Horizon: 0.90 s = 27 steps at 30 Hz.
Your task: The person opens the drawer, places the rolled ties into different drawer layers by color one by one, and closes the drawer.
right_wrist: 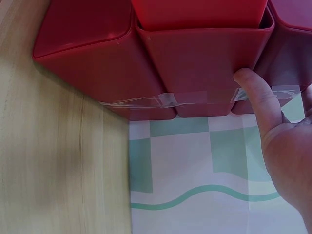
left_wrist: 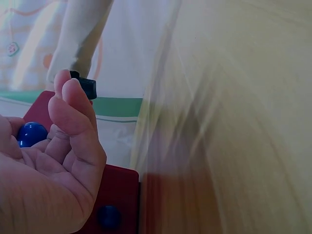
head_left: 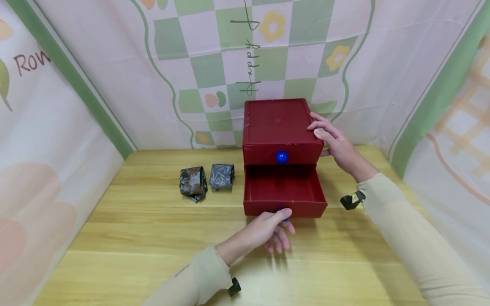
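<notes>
A dark red drawer cabinet (head_left: 276,123) stands against the patterned backdrop. One drawer (head_left: 285,189) below the top one is pulled out, and its visible inside holds nothing. My left hand (head_left: 264,231) is at this drawer's front, pinching its blue knob (left_wrist: 32,134) between thumb and fingers; the other fingers hang loosely. Another blue knob (left_wrist: 108,217) shows below in the left wrist view. My right hand (head_left: 334,142) rests against the cabinet's right side and top edge, fingers extended. In the right wrist view, its thumb touches the middle section's side wall (right_wrist: 200,63).
Two folded, dark patterned bundles, one camouflage (head_left: 192,182) and one grey (head_left: 222,176), lie on the wooden table (head_left: 153,238) left of the cabinet. Clear tape (right_wrist: 190,98) crosses the cabinet's side. Printed cloth (head_left: 76,106) encloses the table at the back and sides.
</notes>
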Tool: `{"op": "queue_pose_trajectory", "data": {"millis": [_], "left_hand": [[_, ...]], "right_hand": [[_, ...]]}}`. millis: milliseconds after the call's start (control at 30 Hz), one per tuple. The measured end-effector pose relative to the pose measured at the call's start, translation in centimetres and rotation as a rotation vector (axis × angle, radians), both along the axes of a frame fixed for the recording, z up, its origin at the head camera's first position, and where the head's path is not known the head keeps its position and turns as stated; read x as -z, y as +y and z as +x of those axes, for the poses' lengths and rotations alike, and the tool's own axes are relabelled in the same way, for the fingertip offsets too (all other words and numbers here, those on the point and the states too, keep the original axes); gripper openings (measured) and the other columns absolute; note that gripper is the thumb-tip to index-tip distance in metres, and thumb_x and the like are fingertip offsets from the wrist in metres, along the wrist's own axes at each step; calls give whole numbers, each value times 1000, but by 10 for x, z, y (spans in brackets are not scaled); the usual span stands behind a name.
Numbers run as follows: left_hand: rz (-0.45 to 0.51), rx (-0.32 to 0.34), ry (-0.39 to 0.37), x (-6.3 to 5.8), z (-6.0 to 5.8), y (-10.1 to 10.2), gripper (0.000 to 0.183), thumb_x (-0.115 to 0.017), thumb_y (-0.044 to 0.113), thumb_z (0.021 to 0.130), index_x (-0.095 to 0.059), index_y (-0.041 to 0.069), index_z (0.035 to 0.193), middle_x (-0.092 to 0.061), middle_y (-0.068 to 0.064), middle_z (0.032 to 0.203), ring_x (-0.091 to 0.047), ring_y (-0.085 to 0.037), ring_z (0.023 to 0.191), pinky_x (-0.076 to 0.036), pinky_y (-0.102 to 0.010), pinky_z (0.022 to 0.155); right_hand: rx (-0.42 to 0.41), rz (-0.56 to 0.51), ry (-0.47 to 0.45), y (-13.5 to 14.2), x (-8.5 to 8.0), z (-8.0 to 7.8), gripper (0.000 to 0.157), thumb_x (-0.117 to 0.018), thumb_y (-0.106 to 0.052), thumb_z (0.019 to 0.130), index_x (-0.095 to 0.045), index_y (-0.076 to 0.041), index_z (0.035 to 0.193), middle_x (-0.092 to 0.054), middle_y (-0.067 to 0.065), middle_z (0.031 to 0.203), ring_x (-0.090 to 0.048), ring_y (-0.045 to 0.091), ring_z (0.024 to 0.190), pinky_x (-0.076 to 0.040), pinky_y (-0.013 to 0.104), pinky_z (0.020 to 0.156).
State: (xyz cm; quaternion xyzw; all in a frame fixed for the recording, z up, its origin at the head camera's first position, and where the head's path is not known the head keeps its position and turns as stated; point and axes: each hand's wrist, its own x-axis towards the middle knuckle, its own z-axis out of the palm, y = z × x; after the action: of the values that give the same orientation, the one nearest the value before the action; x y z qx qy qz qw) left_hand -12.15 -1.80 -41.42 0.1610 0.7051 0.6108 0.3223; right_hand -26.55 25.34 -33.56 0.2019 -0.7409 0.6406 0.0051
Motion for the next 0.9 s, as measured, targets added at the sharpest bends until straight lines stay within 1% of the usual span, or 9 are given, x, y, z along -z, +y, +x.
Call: {"op": "queue_pose_trajectory", "data": {"millis": [233,367,467,900], "left_hand": [[2,19,1,1,5,0,72,-42,68,99,-70,2,103,-72,-7,71,-63,-24,55,-46,-27,46],[-7,36,3,2,8,1,72,-41,68,99,-71,3,102,-72,-7,71,-62,-20,54,-45,-26,45],[-20,37,7,3,9,1,72,-40,69,99,-71,4,101,-72,-6,71,-61,-16,52,-44,-26,45],[-9,44,-12,8,11,0,72,-40,69,99,-71,3,103,-72,-6,71,-61,-14,52,-44,-25,45]], "right_hand": [[-3,8,-2,-1,-1,0,30,-50,-31,107,-59,-11,128,-21,-9,166,-36,30,139,-61,34,69],[-5,3,-2,0,0,0,30,-49,-31,108,-59,-11,128,-21,-9,166,-38,29,137,-61,34,68],[-10,-6,-1,1,1,0,29,-49,-31,108,-59,-11,128,-20,-8,166,-40,28,135,-61,34,68],[-21,-24,4,1,2,-1,29,-49,-30,108,-59,-11,127,-20,-7,167,-42,27,134,-61,34,67]]}}
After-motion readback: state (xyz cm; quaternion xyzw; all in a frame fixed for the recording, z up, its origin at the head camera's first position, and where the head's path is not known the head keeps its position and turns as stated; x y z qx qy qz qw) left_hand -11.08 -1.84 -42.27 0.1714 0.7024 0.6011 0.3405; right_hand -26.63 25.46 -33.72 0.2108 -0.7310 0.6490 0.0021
